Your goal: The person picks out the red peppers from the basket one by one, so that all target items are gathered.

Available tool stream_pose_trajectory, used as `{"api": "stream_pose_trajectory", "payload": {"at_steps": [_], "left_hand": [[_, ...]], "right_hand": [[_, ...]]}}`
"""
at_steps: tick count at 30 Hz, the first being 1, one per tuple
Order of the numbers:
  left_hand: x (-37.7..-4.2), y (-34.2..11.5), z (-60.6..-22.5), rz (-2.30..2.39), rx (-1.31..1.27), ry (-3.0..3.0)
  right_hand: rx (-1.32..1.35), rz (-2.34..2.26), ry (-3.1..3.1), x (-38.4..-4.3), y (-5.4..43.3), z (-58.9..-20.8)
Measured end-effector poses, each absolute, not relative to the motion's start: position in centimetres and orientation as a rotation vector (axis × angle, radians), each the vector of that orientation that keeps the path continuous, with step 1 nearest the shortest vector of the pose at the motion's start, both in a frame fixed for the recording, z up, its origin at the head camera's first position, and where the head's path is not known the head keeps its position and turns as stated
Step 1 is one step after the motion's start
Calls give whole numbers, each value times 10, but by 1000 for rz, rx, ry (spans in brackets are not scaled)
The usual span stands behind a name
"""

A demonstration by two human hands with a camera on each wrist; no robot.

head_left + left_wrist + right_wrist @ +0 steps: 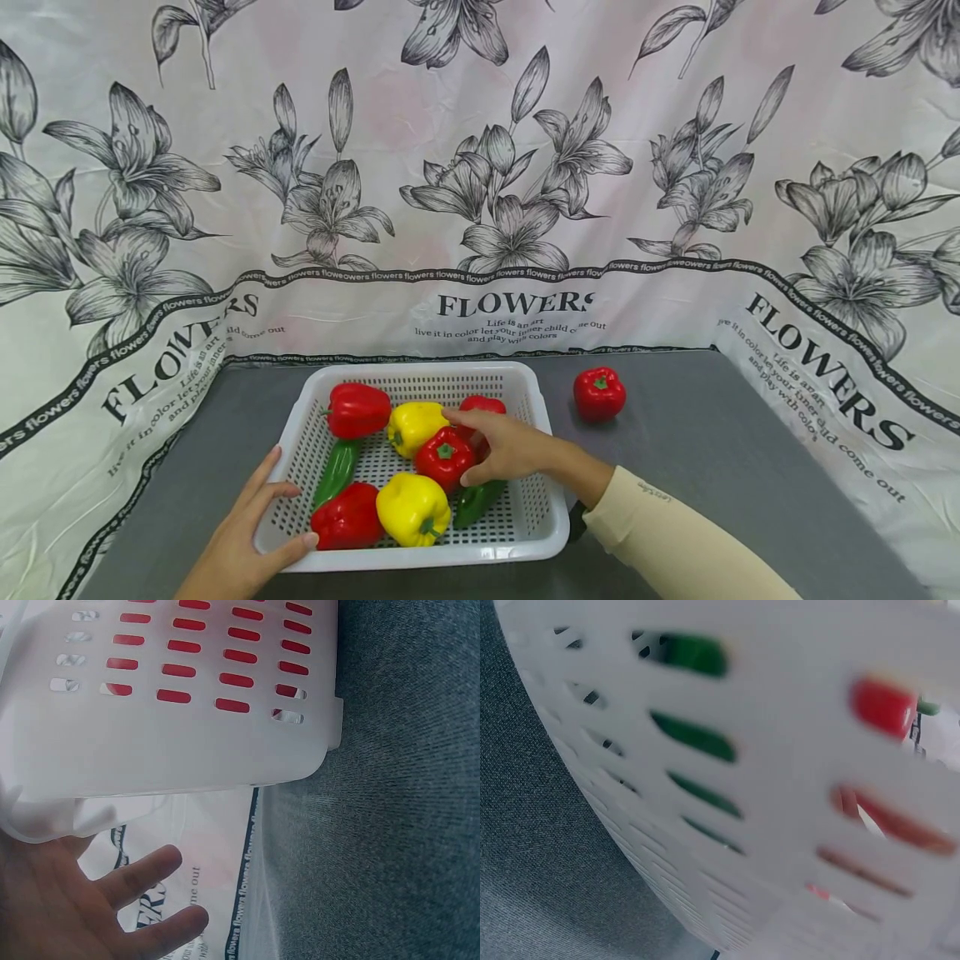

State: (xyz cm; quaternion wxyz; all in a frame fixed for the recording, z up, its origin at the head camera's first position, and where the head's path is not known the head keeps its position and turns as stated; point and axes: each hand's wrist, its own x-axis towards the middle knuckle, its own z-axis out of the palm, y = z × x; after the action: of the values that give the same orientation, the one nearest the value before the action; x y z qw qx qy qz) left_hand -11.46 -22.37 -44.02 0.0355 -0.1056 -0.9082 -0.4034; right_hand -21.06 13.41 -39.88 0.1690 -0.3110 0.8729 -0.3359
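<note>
A white slotted plastic basket [551, 500] holds red and yellow bell peppers and green vegetables. My right hand [513, 442] reaches in over its right side and grips a red bell pepper [444, 458], with a finger along the top and the thumb at its lower right. My left hand [243, 537] is at the basket's near left corner, thumb by the rim beside another red pepper [348, 517], fingers spread. In the left wrist view the left hand [67, 900] shows extended fingers beyond the basket's side. Only the slotted wall [780, 750] stands out in the right wrist view.
A red bell pepper [599, 394] sits on the grey table [675, 467] right of the basket. Inside are yellow peppers [412, 508], a red pepper [358, 410] and long green vegetables [337, 472]. A flower-printed cloth [510, 317] borders the table at the back and sides.
</note>
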Motion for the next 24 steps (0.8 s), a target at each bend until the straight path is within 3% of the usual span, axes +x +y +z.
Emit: {"api": "stream_pose_trajectory", "payload": {"at_steps": [15, 24], "left_hand": [[-116, -225, -441, -1215, -322, -2803], [-116, -225, -443, -1204, -319, -2812]], "right_hand": [[-843, -774, 2594, -210, 129, -400], [-868, -898, 2594, -210, 134, -401]]}}
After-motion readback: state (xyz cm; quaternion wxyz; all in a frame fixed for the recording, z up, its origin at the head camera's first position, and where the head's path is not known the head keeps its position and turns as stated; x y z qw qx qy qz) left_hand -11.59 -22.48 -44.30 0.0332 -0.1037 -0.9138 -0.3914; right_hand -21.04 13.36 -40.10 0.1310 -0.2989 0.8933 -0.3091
